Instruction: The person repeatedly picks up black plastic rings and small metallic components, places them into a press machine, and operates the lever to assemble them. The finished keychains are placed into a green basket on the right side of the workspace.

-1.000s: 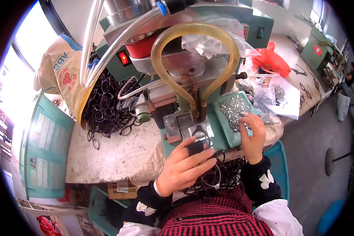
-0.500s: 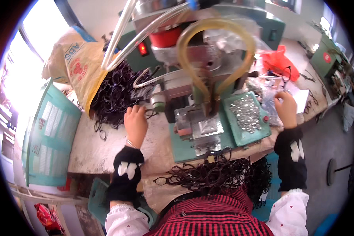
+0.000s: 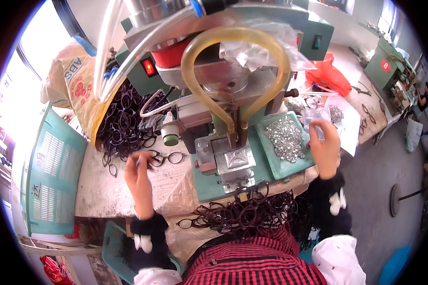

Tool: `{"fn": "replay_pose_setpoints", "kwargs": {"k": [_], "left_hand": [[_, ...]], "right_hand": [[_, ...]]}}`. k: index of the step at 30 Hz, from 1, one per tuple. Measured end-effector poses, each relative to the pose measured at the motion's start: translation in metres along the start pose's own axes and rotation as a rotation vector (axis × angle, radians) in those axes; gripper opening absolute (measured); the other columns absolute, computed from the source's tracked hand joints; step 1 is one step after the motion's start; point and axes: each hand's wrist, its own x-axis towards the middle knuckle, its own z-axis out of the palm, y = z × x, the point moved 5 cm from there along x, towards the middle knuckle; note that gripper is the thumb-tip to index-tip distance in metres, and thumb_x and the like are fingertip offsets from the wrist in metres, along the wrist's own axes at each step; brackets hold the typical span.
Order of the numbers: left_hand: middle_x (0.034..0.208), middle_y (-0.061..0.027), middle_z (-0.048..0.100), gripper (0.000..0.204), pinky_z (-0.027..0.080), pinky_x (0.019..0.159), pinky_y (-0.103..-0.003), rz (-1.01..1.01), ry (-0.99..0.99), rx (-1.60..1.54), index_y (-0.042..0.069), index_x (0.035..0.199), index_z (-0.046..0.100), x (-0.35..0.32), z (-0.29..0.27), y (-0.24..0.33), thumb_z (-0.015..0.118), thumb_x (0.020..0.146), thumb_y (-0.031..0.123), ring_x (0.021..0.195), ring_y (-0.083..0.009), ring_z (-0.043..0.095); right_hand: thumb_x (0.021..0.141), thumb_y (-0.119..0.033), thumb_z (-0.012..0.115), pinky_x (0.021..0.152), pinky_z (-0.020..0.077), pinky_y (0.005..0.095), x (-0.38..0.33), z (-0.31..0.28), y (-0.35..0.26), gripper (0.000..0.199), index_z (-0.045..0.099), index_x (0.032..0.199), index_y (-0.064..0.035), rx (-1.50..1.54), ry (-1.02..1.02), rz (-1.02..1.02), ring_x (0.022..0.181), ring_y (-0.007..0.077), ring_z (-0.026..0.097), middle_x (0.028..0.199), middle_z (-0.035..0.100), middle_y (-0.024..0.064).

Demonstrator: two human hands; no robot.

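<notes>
1. We're sat at the green press machine [image 3: 233, 142], and the work looks well underway to us: a heap of dark eyeglass frames [image 3: 123, 123] waits left of the press, and another tangle of frames [image 3: 247, 213] sits in front of it near our lap. Which pile is finished we can't tell.
2. Our left hand [image 3: 139, 173] is stretched out left of the press, fingers pinched on a single eyeglass frame [image 3: 169, 158] lying at the edge of that heap.
3. Our right hand [image 3: 324, 145] reaches to the right of the press, just past the green tray of small metal parts [image 3: 285, 140]. Fingers curl around something small and clear, but we can't make out what it is.
4. Nothing sits on the press's metal die block [image 3: 233, 161], so our guess is loading comes next.
</notes>
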Motion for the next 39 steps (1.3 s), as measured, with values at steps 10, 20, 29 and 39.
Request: {"fn": "replay_pose_setpoints", "kwargs": {"k": [10,20,29,39], "left_hand": [[0.085,-0.0300,0.070,0.022,0.050,0.041,-0.032,-1.003,-0.921,-0.812,0.007,0.100,0.042,-0.102,0.177,0.084,0.036,0.110,0.026,0.056,-0.0331,0.068],[0.084,-0.0285,0.070,0.022,0.049,0.041,-0.031,-1.001,-0.911,-0.843,0.009,0.098,0.042,-0.106,0.182,0.082,0.035,0.110,0.027,0.055,-0.0322,0.067],[0.094,-0.0089,0.073,0.012,0.054,0.075,-0.028,-0.189,-0.659,0.072,0.000,0.103,0.068,-0.104,0.077,0.087,0.068,0.097,0.010,0.082,-0.0146,0.068],[0.079,-0.0122,0.068,0.016,0.049,0.069,-0.046,0.221,-0.184,1.163,0.008,0.090,0.064,0.017,0.010,-0.043,0.072,0.077,0.007,0.082,-0.0361,0.063]], "right_hand": [[0.095,-0.005,0.067,0.077,0.0490,0.0244,-0.040,0.060,-0.015,0.009,0.069,0.102,0.0001,0.797,-0.018,0.409,0.082,0.0094,0.062,0.091,0.069,0.0009],[0.080,-0.005,0.068,0.083,0.0526,0.0427,-0.038,0.062,-0.051,0.013,0.067,0.092,-0.0076,-0.016,-0.207,-0.375,0.109,0.0322,0.063,0.112,0.068,0.0107],[0.091,-0.001,0.069,0.081,0.0502,0.0276,-0.034,0.042,0.002,0.010,0.067,0.101,-0.0001,0.368,-0.010,0.175,0.086,0.0128,0.063,0.091,0.068,0.0048],[0.087,0.001,0.070,0.081,0.0510,0.0309,-0.035,0.058,-0.039,0.012,0.072,0.099,-0.0001,0.428,-0.080,0.121,0.086,0.0211,0.068,0.092,0.072,0.0103]]}}
